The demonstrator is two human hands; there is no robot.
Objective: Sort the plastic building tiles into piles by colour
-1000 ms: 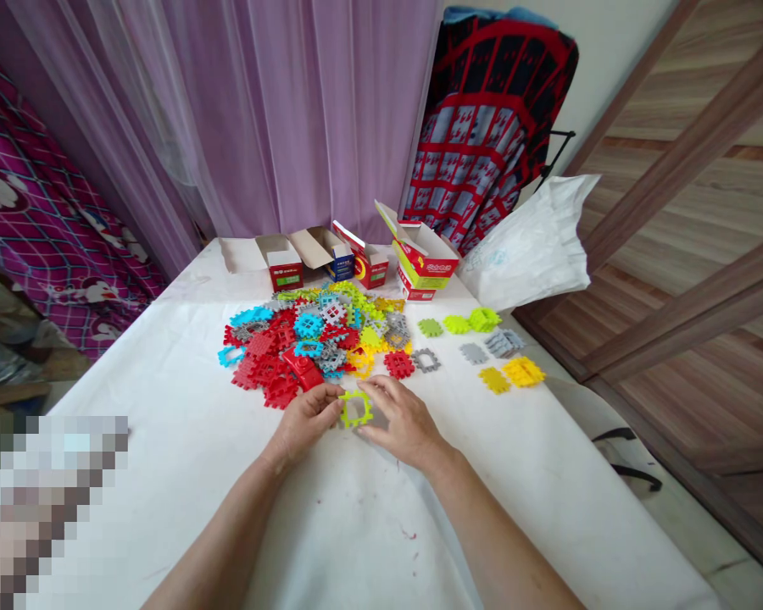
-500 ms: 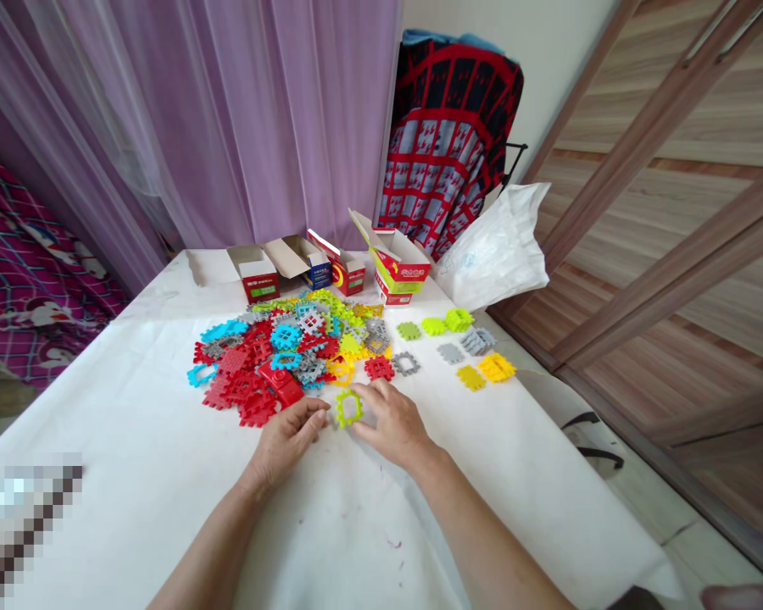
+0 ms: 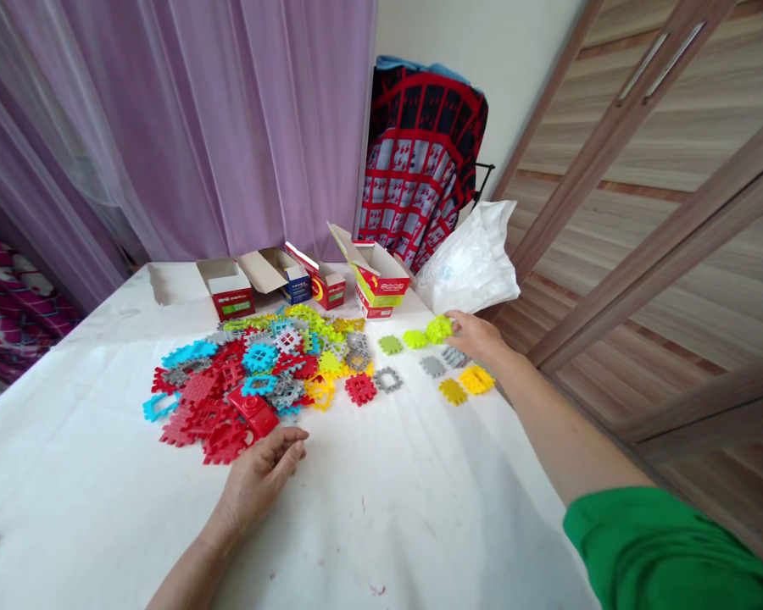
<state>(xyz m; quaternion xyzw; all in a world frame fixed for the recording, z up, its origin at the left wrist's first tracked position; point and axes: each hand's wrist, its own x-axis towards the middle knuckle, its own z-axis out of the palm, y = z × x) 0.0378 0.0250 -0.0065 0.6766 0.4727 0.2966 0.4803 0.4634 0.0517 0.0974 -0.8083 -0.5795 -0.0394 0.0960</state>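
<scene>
A heap of plastic interlocking tiles [image 3: 254, 377] in red, blue, grey, yellow and lime lies on the white-covered table [image 3: 387, 525]. My left hand [image 3: 258, 479] rests palm down on the cloth just in front of the red tiles, fingers loose and holding nothing. My right hand [image 3: 476, 336] is stretched out to the far right, and its fingertips pinch a lime green tile at the lime stack [image 3: 439, 329]. Beside that stack lie single lime tiles [image 3: 402, 341], grey tiles [image 3: 443, 363] and yellow tiles [image 3: 465, 385]. A red tile [image 3: 361, 388] and a grey frame tile [image 3: 387, 379] lie apart from the heap.
Several opened cardboard boxes [image 3: 305, 284] stand behind the heap. A white plastic bag [image 3: 470, 263] sits at the table's far right corner, with a red and black cloth [image 3: 420, 169] hanging behind it. Purple curtains [image 3: 197, 127] cover the back; wooden doors [image 3: 661, 212] stand to the right.
My right hand left the spot in front of the heap and carried the lime frame tile over to the lime stack. My left hand let go and stayed put. The view panned right.
</scene>
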